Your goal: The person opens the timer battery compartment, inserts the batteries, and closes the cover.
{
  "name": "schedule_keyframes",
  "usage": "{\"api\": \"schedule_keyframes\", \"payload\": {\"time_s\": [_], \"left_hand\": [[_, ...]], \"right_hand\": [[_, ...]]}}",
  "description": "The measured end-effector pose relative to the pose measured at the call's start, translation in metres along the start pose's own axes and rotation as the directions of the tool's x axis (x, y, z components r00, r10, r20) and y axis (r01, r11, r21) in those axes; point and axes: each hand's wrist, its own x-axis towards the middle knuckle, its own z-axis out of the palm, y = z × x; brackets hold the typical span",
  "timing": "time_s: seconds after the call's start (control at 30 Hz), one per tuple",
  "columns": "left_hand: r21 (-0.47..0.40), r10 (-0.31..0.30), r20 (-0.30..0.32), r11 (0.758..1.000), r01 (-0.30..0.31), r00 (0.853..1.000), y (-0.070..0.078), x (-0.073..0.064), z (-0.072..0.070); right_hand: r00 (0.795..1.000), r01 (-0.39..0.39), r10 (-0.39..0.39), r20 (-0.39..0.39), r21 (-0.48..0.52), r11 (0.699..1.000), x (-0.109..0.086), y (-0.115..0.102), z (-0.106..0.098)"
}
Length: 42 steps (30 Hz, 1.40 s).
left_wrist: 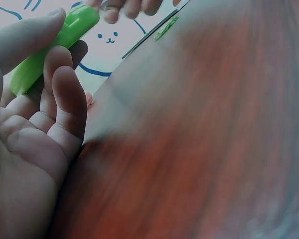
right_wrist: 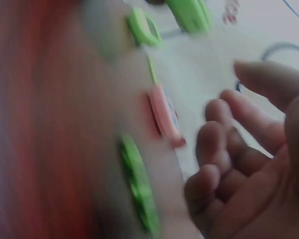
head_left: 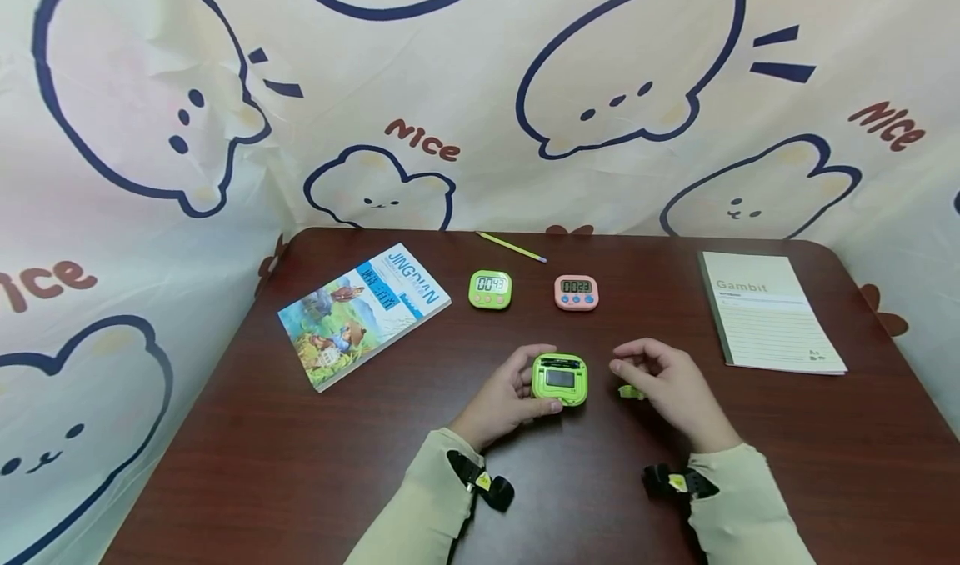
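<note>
My left hand [head_left: 501, 400] grips a lime-green, rounded-square device [head_left: 560, 388] between thumb and fingers, just above the table. A grey rectangle and a dark slot show on its upward face; it resembles the timers behind it. In the left wrist view, the green device [left_wrist: 27, 69] appears edge-on between thumb and fingers. To the right, my right hand [head_left: 678, 394] hovers with loosely bent fingers and nothing between them. Below its fingertips a small green piece [head_left: 630, 392] lies on the table. The right wrist view shows this green piece [right_wrist: 138, 184] blurred, apart from the fingers.
Behind the hands stand a green timer [head_left: 491, 290] and a pink timer [head_left: 576, 293], with a pencil [head_left: 513, 247] farther back. A picture-covered book [head_left: 363, 315] lies left, and a lined notepad [head_left: 772, 315] right. A patterned curtain [head_left: 480, 73] borders the brown table [head_left: 300, 482].
</note>
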Motion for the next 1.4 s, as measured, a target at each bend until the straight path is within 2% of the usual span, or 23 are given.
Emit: {"api": "schedule_keyframes", "payload": {"time_s": [0.23,0.4,0.53,0.7,0.9,1.1,1.2,1.4], "left_hand": [[0.014,-0.022,-0.009,1.000,0.022,1.000,-0.001,-0.001,-0.003],[0.021,-0.028,-0.014,0.999,0.028,1.000,-0.001,0.000,-0.003],[0.029,-0.021,-0.014,0.999,0.022,1.000,0.000,-0.001,-0.004],[0.029,-0.019,-0.009,0.999,0.019,1.000,-0.001,-0.001,-0.005],[0.032,-0.009,-0.012,0.999,0.009,1.000,-0.003,-0.001,-0.005],[0.023,-0.003,-0.012,1.000,0.003,1.000,-0.003,-0.001,-0.005],[0.027,0.001,-0.007,1.000,-0.001,1.000,-0.002,-0.001,-0.005],[0.044,0.017,0.002,0.999,-0.017,1.000,-0.002,-0.001,-0.004]], "right_hand": [[0.995,-0.020,0.037,0.088,-0.185,0.982,0.000,0.026,-0.033],[0.987,-0.028,0.064,0.148,-0.238,0.971,0.001,0.039,-0.046],[0.980,0.011,0.040,0.193,-0.257,0.966,0.001,0.041,-0.046],[0.980,0.057,0.005,0.200,-0.304,0.951,0.002,0.041,-0.039],[0.979,0.030,0.036,0.200,-0.317,0.948,0.002,0.037,-0.037],[0.974,-0.054,0.111,0.199,-0.273,0.961,0.003,0.032,-0.036],[0.983,-0.061,0.095,0.155,-0.211,0.976,0.003,0.026,-0.034],[0.996,-0.031,0.032,0.088,-0.008,0.999,0.005,0.004,-0.025]]}}
